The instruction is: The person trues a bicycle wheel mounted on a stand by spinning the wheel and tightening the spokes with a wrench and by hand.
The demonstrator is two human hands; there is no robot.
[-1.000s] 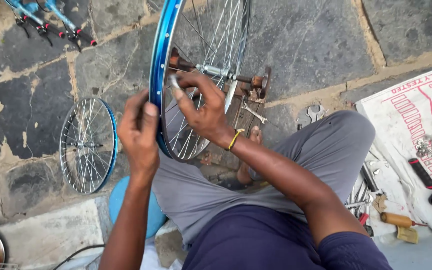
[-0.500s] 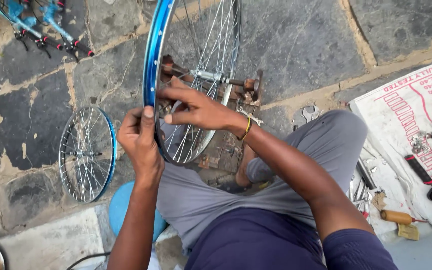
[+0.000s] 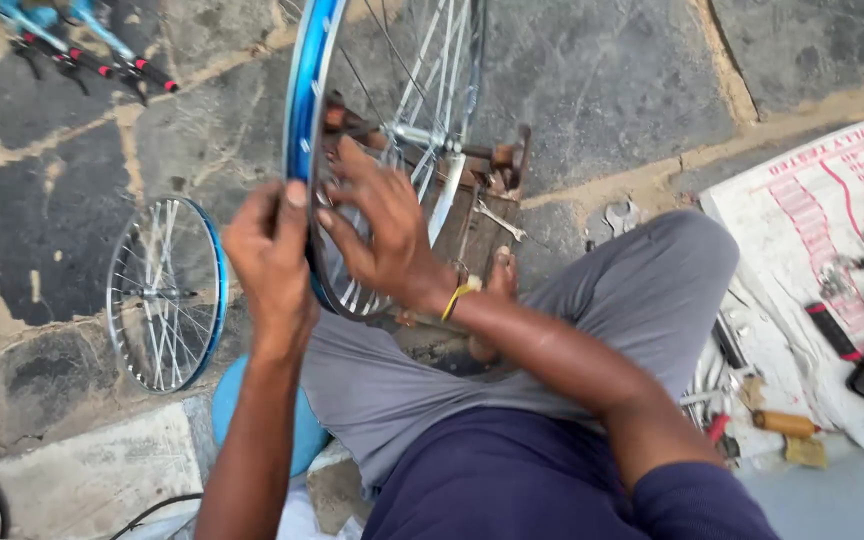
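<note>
Hands work a blue-rimmed bicycle wheel standing upright before the knees: the left hand pinches its rim, the right hand lies with fingers spread on the spokes. A white printed sack with red lettering lies at right, a second wheel at left.

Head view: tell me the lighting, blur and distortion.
Head view: soft, even daylight with no hard shadows; mild glare on the blue rim; the left hand and right hand are slightly motion-blurred; the second wheel is sharper; wide-angle stretch toward the edges.
</note>
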